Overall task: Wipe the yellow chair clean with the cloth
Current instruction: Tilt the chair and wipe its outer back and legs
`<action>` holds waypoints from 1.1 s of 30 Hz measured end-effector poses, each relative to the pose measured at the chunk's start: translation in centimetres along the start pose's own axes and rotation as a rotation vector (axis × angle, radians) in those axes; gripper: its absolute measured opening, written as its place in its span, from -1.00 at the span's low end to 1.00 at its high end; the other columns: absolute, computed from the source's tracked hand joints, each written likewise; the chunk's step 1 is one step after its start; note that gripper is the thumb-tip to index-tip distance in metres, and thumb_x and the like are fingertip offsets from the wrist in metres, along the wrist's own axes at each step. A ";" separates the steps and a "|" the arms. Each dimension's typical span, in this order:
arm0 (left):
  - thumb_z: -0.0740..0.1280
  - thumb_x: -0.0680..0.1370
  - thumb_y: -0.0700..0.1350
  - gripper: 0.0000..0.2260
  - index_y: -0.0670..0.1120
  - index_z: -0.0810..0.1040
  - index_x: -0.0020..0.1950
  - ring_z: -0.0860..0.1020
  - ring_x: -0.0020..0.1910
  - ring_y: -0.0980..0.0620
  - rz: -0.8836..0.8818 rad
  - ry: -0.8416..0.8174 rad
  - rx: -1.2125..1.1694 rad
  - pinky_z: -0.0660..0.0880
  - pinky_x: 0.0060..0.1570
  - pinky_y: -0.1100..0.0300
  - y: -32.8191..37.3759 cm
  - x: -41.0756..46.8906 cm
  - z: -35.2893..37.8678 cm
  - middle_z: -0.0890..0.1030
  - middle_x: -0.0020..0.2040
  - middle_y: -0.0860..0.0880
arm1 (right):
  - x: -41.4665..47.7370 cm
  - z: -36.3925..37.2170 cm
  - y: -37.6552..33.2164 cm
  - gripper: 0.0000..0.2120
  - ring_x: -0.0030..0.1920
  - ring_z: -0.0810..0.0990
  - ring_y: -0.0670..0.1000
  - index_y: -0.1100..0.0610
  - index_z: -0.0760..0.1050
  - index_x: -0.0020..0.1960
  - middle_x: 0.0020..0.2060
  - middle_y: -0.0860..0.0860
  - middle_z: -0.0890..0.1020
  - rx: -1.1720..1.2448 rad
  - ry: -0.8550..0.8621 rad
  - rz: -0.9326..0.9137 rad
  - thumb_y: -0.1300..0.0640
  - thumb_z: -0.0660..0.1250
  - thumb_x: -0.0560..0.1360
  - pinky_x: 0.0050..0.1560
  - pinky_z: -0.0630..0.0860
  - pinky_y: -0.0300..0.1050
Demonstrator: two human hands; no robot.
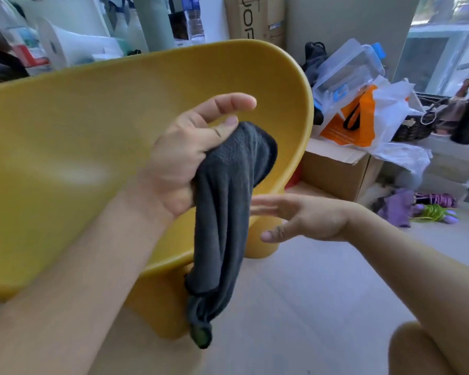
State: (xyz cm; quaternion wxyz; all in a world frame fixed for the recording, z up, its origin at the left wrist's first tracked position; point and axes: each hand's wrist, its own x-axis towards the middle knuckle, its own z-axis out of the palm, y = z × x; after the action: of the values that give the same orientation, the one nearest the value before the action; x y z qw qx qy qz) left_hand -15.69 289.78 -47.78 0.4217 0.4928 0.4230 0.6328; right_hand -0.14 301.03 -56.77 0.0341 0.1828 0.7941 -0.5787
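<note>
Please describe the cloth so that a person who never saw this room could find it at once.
Start at the big yellow chair filling the left of the view. In front of its curved shell, the left hand grips a dark grey cloth that hangs down in a long bunch. Nothing else nearby is dark, soft and held.

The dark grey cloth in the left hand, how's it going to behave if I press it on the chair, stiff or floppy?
Probably floppy: the dark grey cloth hangs limp in long folds from the left hand. It likely bunches rather than lying flat, since its lower end looks twisted. It seems light, held by a loose pinch; the right hand is open beside it.
</note>
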 end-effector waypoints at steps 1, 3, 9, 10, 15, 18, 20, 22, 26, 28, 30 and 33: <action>0.14 0.60 -0.29 -0.78 -0.10 0.56 0.04 0.54 -0.38 0.06 0.049 -0.017 0.009 0.53 -0.34 0.22 1.0 0.8 -0.4 0.58 -0.33 -0.06 | -0.3 0.1 0.1 -0.65 0.30 0.50 -0.10 0.00 0.52 0.24 0.20 -0.08 0.61 0.011 -0.032 -0.019 0.21 0.40 0.48 0.21 0.42 -0.24; 0.12 0.61 -0.29 -0.77 -0.09 0.55 0.06 0.56 -0.33 0.07 0.125 0.045 0.030 0.55 -0.27 0.20 2.7 2.4 -2.1 0.60 -0.32 -0.03 | -1.2 0.1 0.1 -0.93 0.24 0.55 0.15 0.05 0.61 -0.06 -0.02 0.05 0.65 0.092 0.008 -0.087 0.18 0.40 0.48 0.20 0.48 -0.11; 0.12 0.62 -0.27 -0.78 -0.09 0.55 0.02 0.55 -0.36 0.05 0.159 0.037 -0.125 0.52 -0.36 0.20 4.5 4.6 -2.3 0.59 -0.31 -0.06 | 0.5 1.0 -0.7 -0.59 0.26 0.52 -0.06 -0.17 0.43 0.27 0.28 -0.08 0.53 0.331 0.215 -0.077 -0.02 0.42 0.45 0.31 0.45 0.11; 0.12 0.62 -0.28 -0.77 -0.11 0.56 0.03 0.55 -0.36 0.05 0.180 0.000 -0.134 0.52 -0.36 0.19 4.6 4.7 -1.6 0.59 -0.31 -0.07 | 1.0 1.4 -0.8 -0.59 0.21 0.56 -0.08 -0.16 0.44 0.30 0.25 -0.08 0.57 0.274 0.148 -0.055 -0.01 0.40 0.47 0.25 0.48 0.01; 0.21 0.61 -0.22 -0.85 -0.08 0.56 0.06 0.56 -0.24 0.06 0.208 0.381 0.330 0.52 -0.14 0.14 3.8 6.2 -4.8 0.55 -0.20 -0.03 | -0.4 1.3 -1.3 -0.65 -0.09 0.49 0.08 0.29 0.56 0.10 -0.07 0.16 0.60 0.164 0.199 -0.183 0.03 0.37 0.48 -0.06 0.39 -0.06; 0.26 0.57 0.04 -0.71 -0.04 0.40 0.24 0.52 0.11 -0.21 -0.136 0.461 1.364 0.41 0.09 0.01 -0.4 4.7 -6.7 0.50 0.06 -0.14 | -1.5 0.2 -1.4 -0.71 -0.01 0.55 0.07 0.28 0.49 0.15 -0.02 0.15 0.59 0.358 0.312 -0.201 0.07 0.30 0.57 0.08 0.46 0.05; 0.18 0.56 0.22 -0.61 -0.10 0.46 0.09 0.58 -0.01 -0.18 -0.380 0.241 1.313 0.44 -0.11 0.09 -2.9 1.7 -5.2 0.57 -0.03 -0.15 | -2.0 -0.5 -1.6 -0.78 -0.04 0.62 -0.01 0.20 0.47 0.13 -0.06 0.10 0.64 0.285 0.410 -0.203 0.07 0.21 0.61 -0.03 0.54 -0.09; 0.06 0.49 0.35 -0.41 -0.14 0.53 0.02 0.63 -0.24 -0.08 -0.701 -0.107 0.834 0.48 -0.28 0.18 -4.9 -1.6 -2.0 0.66 -0.16 -0.13 | -2.3 -1.1 -2.0 -0.81 -0.10 0.64 0.03 0.12 0.45 0.09 -0.13 0.16 0.63 0.123 0.520 -0.196 0.03 0.17 0.62 -0.17 0.54 -0.12; 0.41 0.38 0.27 -0.42 0.03 0.39 0.29 0.63 -0.07 0.13 -0.560 -0.184 0.562 0.54 -0.03 0.16 -11.2 -4.3 0.3 0.64 0.00 0.07 | -2.6 -1.2 -2.9 -0.83 -0.22 0.47 0.16 0.05 0.40 0.02 -0.13 0.43 0.46 0.009 0.634 -0.227 -0.03 0.13 0.63 -0.25 0.39 0.08; 0.55 0.29 0.14 -0.27 0.00 0.32 0.37 0.63 0.05 0.12 -0.486 -0.105 0.438 0.55 0.12 0.05 -12.7 -4.2 1.0 0.63 0.11 0.04 | -2.9 -1.1 -3.5 -0.81 -0.20 0.49 0.16 0.08 0.42 0.03 -0.10 0.42 0.48 0.039 0.689 -0.289 -0.02 0.14 0.63 -0.24 0.42 0.14; 0.58 0.33 -0.09 -0.29 0.00 0.29 0.37 0.65 0.00 0.12 -0.442 -0.018 0.260 0.57 0.01 0.19 -13.2 -3.7 1.1 0.65 0.10 -0.07 | -3.4 -1.0 -4.0 -0.80 -0.15 0.57 0.14 0.15 0.45 0.06 -0.13 0.34 0.54 0.138 0.769 -0.342 0.02 0.17 0.63 -0.11 0.53 0.25; 0.51 0.36 -0.28 -0.24 0.20 0.22 0.37 0.64 0.10 -0.07 -0.446 -0.014 -0.067 0.56 0.05 0.07 -12.0 -3.8 0.5 0.64 0.15 -0.19 | -4.1 -1.0 -4.4 -0.80 -0.20 0.62 0.09 0.18 0.48 0.06 -0.22 0.17 0.60 0.275 0.826 -0.376 0.06 0.21 0.61 -0.03 0.57 0.23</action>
State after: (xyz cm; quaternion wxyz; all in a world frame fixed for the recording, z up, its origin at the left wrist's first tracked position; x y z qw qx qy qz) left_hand -13.23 289.61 -60.14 0.5703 0.3773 0.4970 0.5342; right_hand 2.37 299.73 -51.37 -0.4146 0.2536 0.6763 -0.5536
